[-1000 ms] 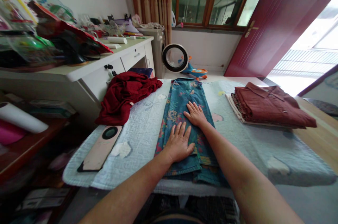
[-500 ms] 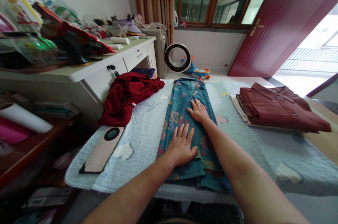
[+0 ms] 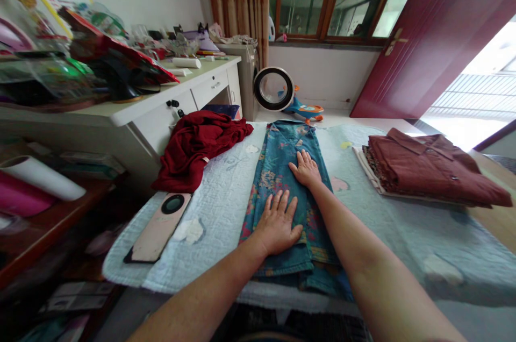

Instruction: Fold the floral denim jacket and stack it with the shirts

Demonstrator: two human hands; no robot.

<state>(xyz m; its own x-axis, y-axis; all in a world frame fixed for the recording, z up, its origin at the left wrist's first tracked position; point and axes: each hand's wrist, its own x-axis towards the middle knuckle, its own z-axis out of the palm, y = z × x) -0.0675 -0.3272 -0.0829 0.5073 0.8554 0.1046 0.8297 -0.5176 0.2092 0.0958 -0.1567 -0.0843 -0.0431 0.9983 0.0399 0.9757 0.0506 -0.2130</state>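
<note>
A teal floral garment (image 3: 278, 164), folded into a long strip, lies in the middle of the light-blue quilted cover (image 3: 226, 186). Flat on its lower half rests my left hand (image 3: 279, 223), fingers spread. My right hand (image 3: 306, 169) lies open higher up, near the garment's right edge. Left of the garment is a crumpled dark-red cloth (image 3: 193, 143), with a phone (image 3: 159, 229) just below it. A stack of folded clothes with a reddish-brown shirt (image 3: 427, 170) on top sits at the right.
A white desk (image 3: 141, 105) crowded with items stands at the left, above a shelf with rolls (image 3: 48, 178). Beyond the cover are a washing machine (image 3: 245, 73) with its round door open and a blue-orange toy (image 3: 304, 109). A red door (image 3: 419, 46) stands at the right.
The view has shifted slightly, so the surroundings sit a little further right. Both hands remain spread on the garment, with almost no movement.
</note>
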